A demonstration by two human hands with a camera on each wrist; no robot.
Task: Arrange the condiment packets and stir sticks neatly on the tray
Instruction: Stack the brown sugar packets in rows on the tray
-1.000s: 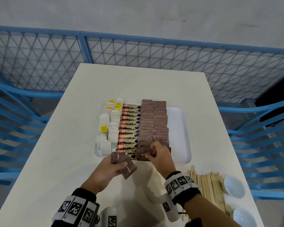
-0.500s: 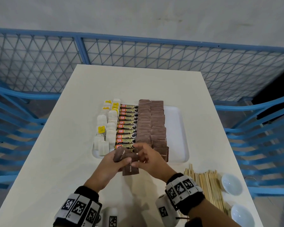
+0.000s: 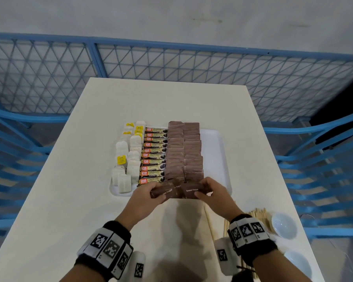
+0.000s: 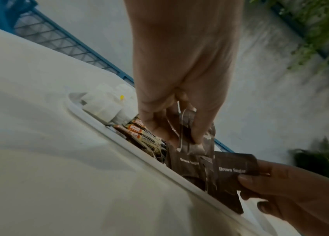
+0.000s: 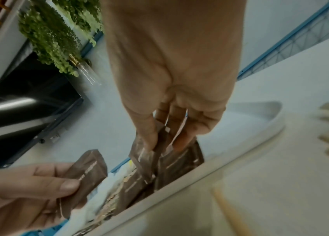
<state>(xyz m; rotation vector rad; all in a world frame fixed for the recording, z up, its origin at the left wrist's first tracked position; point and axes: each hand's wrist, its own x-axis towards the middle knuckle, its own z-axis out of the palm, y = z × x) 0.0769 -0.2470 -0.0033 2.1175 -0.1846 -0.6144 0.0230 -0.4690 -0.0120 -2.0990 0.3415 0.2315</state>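
Right now both grips are clamped on brown sugar packets (image 3: 176,191), left hand (image 3: 149,197) and right hand (image 3: 212,195) level at the tray (image 3: 218,151)'s near edge, packets' long axes crosswise.

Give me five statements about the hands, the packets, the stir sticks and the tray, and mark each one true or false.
1. Both hands hold brown sugar packets. True: the left hand and the right hand each pinch some at the near edge of the white tray.
2. The wooden stir sticks lie on the tray. False: they lie on the table, near the right wrist.
3. The coffee granule sticks sit between the tea bags and the brown packets. True.
4. The tray's right part is full of packets. False: it is bare.
5. Two white bowls stand on the tray. False: they stand on the table.
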